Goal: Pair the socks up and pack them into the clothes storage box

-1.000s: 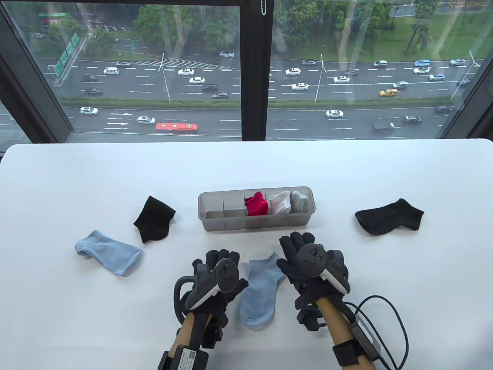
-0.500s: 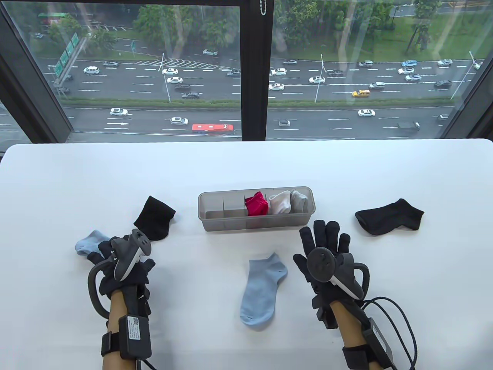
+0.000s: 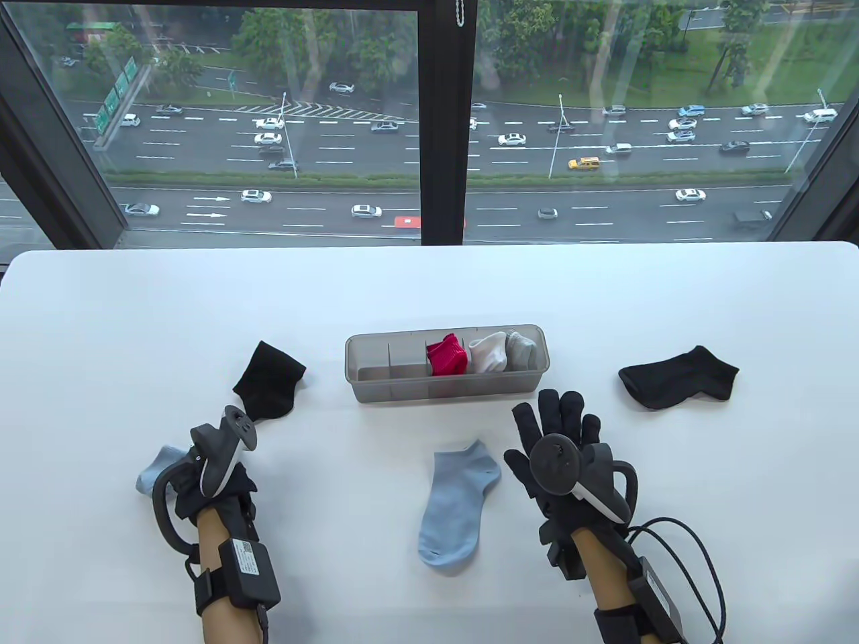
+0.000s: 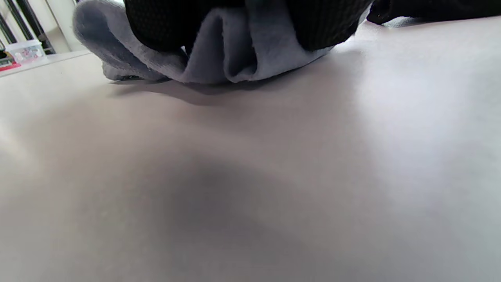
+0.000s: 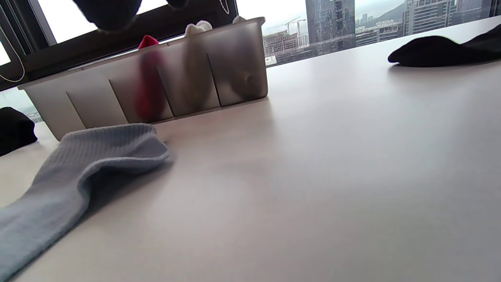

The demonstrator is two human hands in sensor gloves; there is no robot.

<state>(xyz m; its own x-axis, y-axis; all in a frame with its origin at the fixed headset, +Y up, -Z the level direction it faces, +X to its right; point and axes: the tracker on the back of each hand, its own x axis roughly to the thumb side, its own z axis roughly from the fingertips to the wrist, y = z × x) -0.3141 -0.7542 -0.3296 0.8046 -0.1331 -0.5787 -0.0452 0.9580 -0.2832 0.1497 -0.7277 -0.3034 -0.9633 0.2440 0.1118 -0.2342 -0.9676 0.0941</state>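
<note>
The left hand [image 3: 211, 479], low at the lower left of the table view, has its fingers bunched on a light blue sock [image 3: 156, 467]. The left wrist view shows it best: gloved fingers [image 4: 160, 21] at the top edge press into gathered folds of that sock [image 4: 219, 58], which touches the tabletop [image 4: 274, 176]. The right hand [image 3: 564, 463], at the lower right of centre, holds nothing; its fingers are straight and spread above the tabletop [image 3: 429, 288].

Between the hands lies the second light blue sock [image 3: 456, 506], flat, cuff toward the bottom edge. Above it, mid-frame, stands the clothes storage box [image 3: 446, 388], with a red pair [image 3: 447, 355], a white pair [image 3: 488, 352] and a grey pair [image 3: 520, 347] in its right-hand compartments; the two left compartments look free. One black sock [image 3: 268, 381] lies left of the box, just above the left hand; another black sock [image 3: 678, 378] lies well apart at the right.

The step in hand looks like collecting the blue pair. The next move probably calls for carrying the gripped sock to its mate in the middle, laying them together, folding, then filling a free compartment.

The table view hides the left fingers under the tracker, so only the wrist camera confirms the grip. The right wrist view shows the box's frosted wall [image 5: 98, 98] from the side with the pairs showing through, the middle sock's ribbed cuff [image 5: 113, 149] close up, and the right-hand black sock [image 5: 430, 51] at its upper right, but no more of the right hand than dark tips at the top edge.
</note>
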